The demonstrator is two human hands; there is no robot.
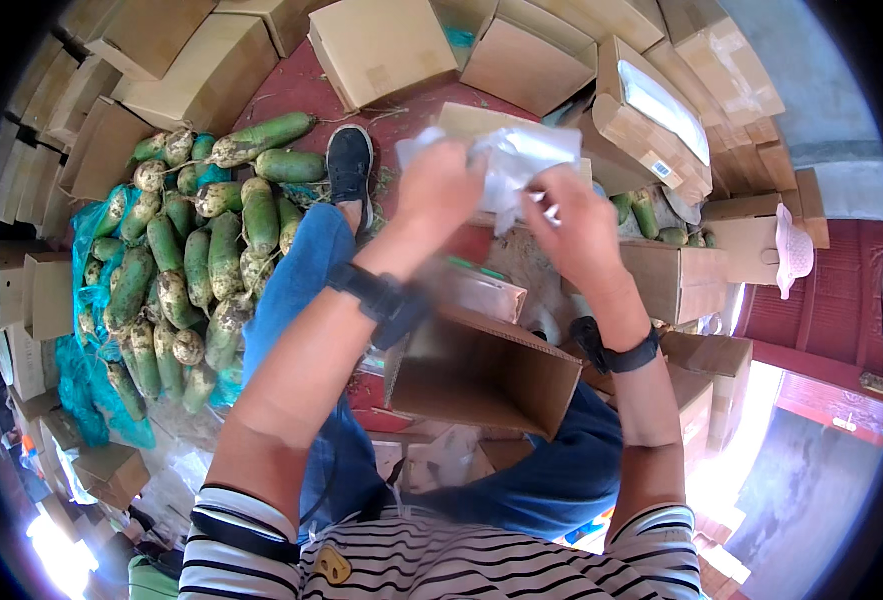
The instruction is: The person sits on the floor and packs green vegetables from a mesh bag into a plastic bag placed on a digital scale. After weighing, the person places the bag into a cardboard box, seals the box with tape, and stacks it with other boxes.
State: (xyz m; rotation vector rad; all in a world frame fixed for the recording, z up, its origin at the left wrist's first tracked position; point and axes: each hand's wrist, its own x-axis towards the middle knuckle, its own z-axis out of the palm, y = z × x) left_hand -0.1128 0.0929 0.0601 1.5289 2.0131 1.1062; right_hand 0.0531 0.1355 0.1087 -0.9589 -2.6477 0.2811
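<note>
Both of my hands are raised in front of me at a whitish translucent plastic sheet or bag [520,161]. My left hand [441,187] is blurred at its left part, fingers bent; whether it grips the plastic cannot be made out. My right hand [572,221] is closed on the plastic's lower right edge. Behind the plastic stands a cardboard box [479,116]. An empty-looking cardboard box [486,375] lies with its opening towards me, between my legs. Green radishes with soil on them [224,255] are heaped at the left on teal plastic [85,382].
Cardboard boxes [385,52] surround the floor area. An open box [651,112] with white lining stands upper right. More green radishes [644,214] lie at the right beside a box [670,281]. A pink hat [794,251] hangs by the boxes. My shoe [350,169] touches the red floor.
</note>
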